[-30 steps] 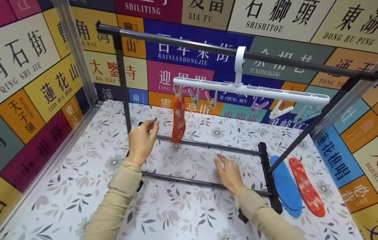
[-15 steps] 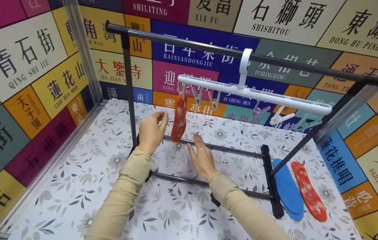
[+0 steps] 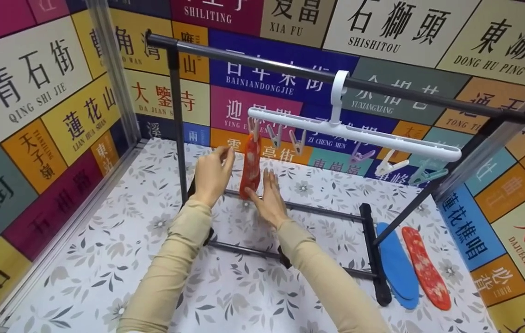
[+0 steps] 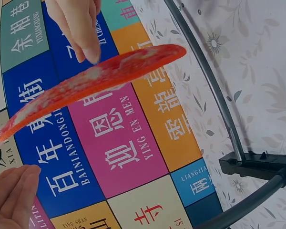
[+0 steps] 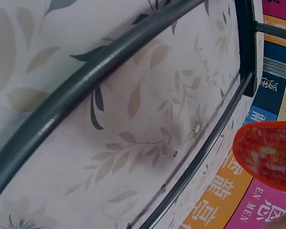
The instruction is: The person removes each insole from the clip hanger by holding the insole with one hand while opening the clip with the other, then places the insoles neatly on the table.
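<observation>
A red, pale-mottled shoe insole hangs upright from the leftmost peg of a white clip hanger. My left hand is just left of the insole, fingers loosely bent around nothing. On the other side, my right hand has its fingers extended upward, thumb at the insole's lower end. The left wrist view shows the right hand's fingertip right at the insole's edge, with the left hand apart from it. In the right wrist view, only the insole's rounded end shows.
The hanger hooks over a black rack's top bar. Several other pegs, including a purple peg and a green peg, hang unused. Blue insoles and another red insole lie right of the rack on the floral tabletop.
My right hand has moved left and up from the rack's lower middle to the hanging insole. The left hand has shifted slightly toward the insole, which has swung a little.
</observation>
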Available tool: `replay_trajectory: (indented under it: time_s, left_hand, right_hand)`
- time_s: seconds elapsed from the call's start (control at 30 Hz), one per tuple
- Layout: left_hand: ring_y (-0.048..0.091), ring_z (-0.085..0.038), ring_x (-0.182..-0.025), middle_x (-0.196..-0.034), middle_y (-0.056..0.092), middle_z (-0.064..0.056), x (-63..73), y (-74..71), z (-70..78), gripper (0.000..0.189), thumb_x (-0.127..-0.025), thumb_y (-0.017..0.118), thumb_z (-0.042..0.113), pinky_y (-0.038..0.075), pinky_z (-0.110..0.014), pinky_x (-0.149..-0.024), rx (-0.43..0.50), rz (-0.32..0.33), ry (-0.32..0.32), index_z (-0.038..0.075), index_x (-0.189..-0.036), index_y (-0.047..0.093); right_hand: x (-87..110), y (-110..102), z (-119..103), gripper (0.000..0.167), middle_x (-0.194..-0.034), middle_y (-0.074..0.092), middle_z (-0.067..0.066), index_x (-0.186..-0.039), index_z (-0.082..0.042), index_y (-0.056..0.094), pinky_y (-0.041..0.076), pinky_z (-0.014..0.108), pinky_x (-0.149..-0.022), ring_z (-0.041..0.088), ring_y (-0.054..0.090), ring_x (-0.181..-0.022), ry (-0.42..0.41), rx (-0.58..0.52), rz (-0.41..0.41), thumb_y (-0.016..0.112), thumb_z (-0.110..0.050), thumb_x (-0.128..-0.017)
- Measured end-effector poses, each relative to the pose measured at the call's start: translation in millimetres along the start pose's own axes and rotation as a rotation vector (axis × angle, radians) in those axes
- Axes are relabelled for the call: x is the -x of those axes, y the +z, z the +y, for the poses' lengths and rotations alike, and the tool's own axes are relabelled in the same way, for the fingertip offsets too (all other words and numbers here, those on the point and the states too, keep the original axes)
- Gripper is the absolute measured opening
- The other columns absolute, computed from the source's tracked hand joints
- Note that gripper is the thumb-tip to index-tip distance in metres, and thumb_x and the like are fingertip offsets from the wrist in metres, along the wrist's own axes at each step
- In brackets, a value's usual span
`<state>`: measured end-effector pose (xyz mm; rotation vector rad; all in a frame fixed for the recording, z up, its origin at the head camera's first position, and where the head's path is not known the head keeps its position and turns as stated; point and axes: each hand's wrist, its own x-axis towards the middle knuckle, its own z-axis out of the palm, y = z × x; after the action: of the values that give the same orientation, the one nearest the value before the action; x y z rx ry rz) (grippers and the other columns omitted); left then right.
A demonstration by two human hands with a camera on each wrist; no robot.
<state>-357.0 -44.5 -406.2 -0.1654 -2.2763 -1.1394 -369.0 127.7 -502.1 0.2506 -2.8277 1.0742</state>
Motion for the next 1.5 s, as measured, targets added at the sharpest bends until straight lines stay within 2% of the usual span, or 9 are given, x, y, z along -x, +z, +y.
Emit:
replay_trajectory:
  time_s: [0.33, 0.53, 0.7, 0.8, 0.93, 1.07, 1.2, 1.4, 1.5]
  left_hand:
    - [0.072, -0.029, -0.101, -0.109, 0.074, -0.015, -2.5, 0.7, 7.9, 0.034, -0.101, 0.055, 0.025, 0.056, -0.040, -0.089, 0.059, 0.000, -0.002, -0.001, -0.118, 0.069]
    - [0.072, -0.031, -0.099, -0.108, 0.074, -0.015, -7.5, -0.2, 12.1, 0.036, -0.101, 0.054, 0.028, 0.056, -0.041, -0.088, 0.023, 0.026, 0.016, 0.000, -0.118, 0.069]
    - [0.072, -0.033, -0.096, -0.107, 0.074, -0.015, -11.5, 2.0, 21.3, 0.038, -0.099, 0.057, 0.035, 0.056, -0.043, -0.085, 0.002, 0.054, 0.036, 0.002, -0.114, 0.071]
    - [0.073, -0.031, -0.081, -0.094, 0.076, -0.013, -12.5, 4.0, 28.0, 0.037, -0.096, 0.062, 0.038, 0.056, -0.041, -0.075, -0.005, 0.050, 0.036, 0.005, -0.105, 0.072]
    - [0.066, -0.027, -0.062, -0.074, 0.073, -0.008, -12.4, 6.7, 34.9, 0.038, -0.092, 0.066, 0.044, 0.052, -0.040, -0.061, -0.027, 0.049, 0.047, 0.007, -0.091, 0.070]
    - [0.062, -0.026, -0.058, -0.065, 0.067, -0.007, -11.0, 8.3, 38.3, 0.036, -0.094, 0.066, 0.040, 0.049, -0.041, -0.056, -0.051, 0.062, 0.063, 0.006, -0.082, 0.066]
    - [0.061, -0.028, -0.057, -0.062, 0.064, -0.007, -10.4, 8.8, 39.0, 0.033, -0.096, 0.064, 0.034, 0.048, -0.044, -0.055, -0.050, 0.064, 0.068, 0.006, -0.079, 0.063]
    - [0.066, -0.032, -0.063, -0.069, 0.069, -0.011, -11.7, 6.0, 40.8, 0.032, -0.098, 0.058, 0.033, 0.051, -0.045, -0.059, -0.044, 0.033, 0.060, 0.005, -0.083, 0.064]
    - [0.067, -0.031, -0.064, -0.072, 0.070, -0.012, -11.9, 5.5, 41.7, 0.032, -0.099, 0.056, 0.031, 0.052, -0.044, -0.060, -0.036, 0.013, 0.049, 0.006, -0.082, 0.065]
  right_hand:
    - [-3.4, 13.6, -12.1, 0.093, -0.166, 0.014, 0.011, -0.159, -0.016, 0.016, 0.019, 0.045, -0.122, 0.028, 0.013, -0.153, -0.057, -0.063, -0.033, 0.065, -0.054, -0.089]
    - [0.8, 25.6, -18.6, 0.093, -0.165, 0.016, 0.013, -0.158, -0.025, 0.021, 0.021, 0.048, -0.121, 0.030, 0.016, -0.152, -0.095, -0.112, -0.086, 0.071, -0.053, -0.085]
    - [5.0, 32.5, -16.8, 0.093, -0.163, 0.024, 0.014, -0.157, -0.018, 0.027, 0.023, 0.043, -0.121, 0.030, 0.022, -0.151, -0.147, -0.119, -0.081, 0.074, -0.050, -0.084]
    - [8.2, 35.7, -13.3, 0.090, -0.160, 0.031, 0.013, -0.155, -0.013, 0.030, 0.027, 0.040, -0.120, 0.028, 0.031, -0.147, -0.183, -0.113, -0.058, 0.074, -0.047, -0.085]
    - [15.0, 41.7, -7.1, 0.074, -0.143, 0.054, 0.018, -0.150, -0.005, 0.038, 0.040, 0.041, -0.111, 0.029, 0.052, -0.132, -0.249, -0.096, -0.005, 0.069, -0.038, -0.092]
    - [25.1, 49.3, 0.1, 0.061, -0.109, 0.069, 0.017, -0.147, 0.001, 0.039, 0.050, 0.043, -0.097, 0.031, 0.067, -0.104, -0.294, -0.045, 0.026, 0.060, -0.031, -0.099]
    - [36.0, 53.2, 5.5, 0.051, -0.084, 0.067, 0.008, -0.144, -0.002, 0.043, 0.053, 0.043, -0.082, 0.026, 0.065, -0.079, -0.262, -0.024, 0.028, 0.053, -0.032, -0.103]
    - [44.9, 50.8, 9.2, 0.048, -0.076, 0.061, 0.002, -0.142, -0.002, 0.049, 0.054, 0.039, -0.074, 0.020, 0.060, -0.070, -0.230, -0.063, 0.023, 0.047, -0.033, -0.105]
    - [47.9, 47.4, 10.7, 0.041, -0.068, 0.051, -0.004, -0.123, 0.000, 0.061, 0.048, 0.033, -0.062, 0.014, 0.051, -0.059, -0.213, -0.087, 0.008, 0.046, -0.034, -0.105]
